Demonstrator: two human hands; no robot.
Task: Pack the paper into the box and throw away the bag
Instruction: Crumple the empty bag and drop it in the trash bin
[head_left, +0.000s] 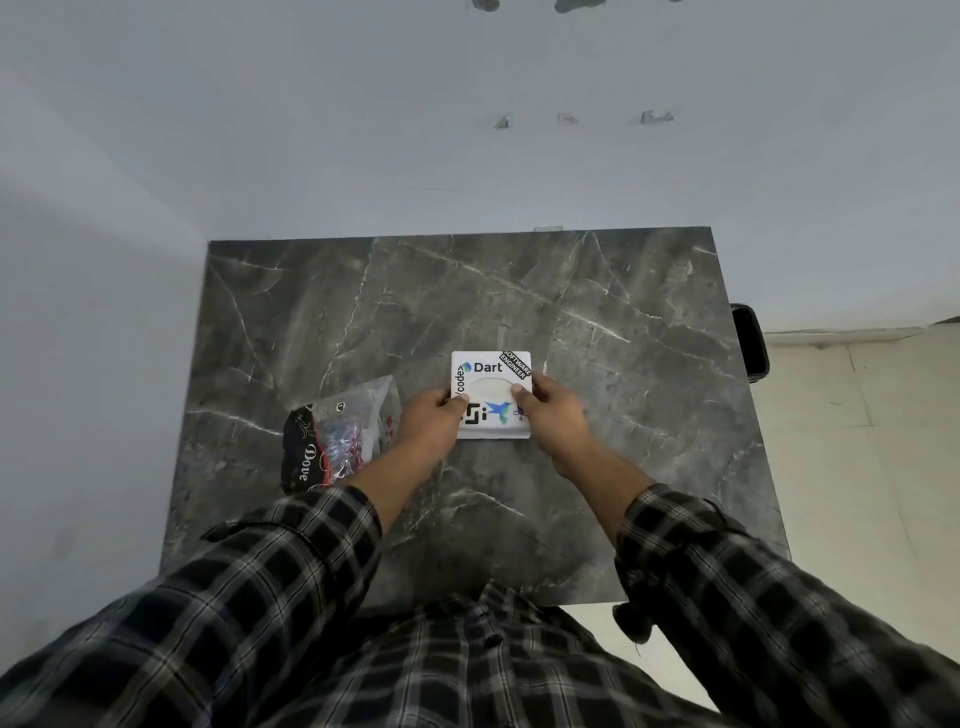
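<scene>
A white square tissue box with stickers on its lid lies on the dark marble table, near the middle. White paper shows through the oval slot in the lid. My left hand grips the box's left side and my right hand grips its right side, thumbs on the lid. A crumpled plastic bag, black and clear with the word Dove on it, lies on the table just left of my left hand, apart from the box.
A black bin stands on the floor against the table's right edge. White walls close in behind and to the left. Pale floor tiles lie to the right.
</scene>
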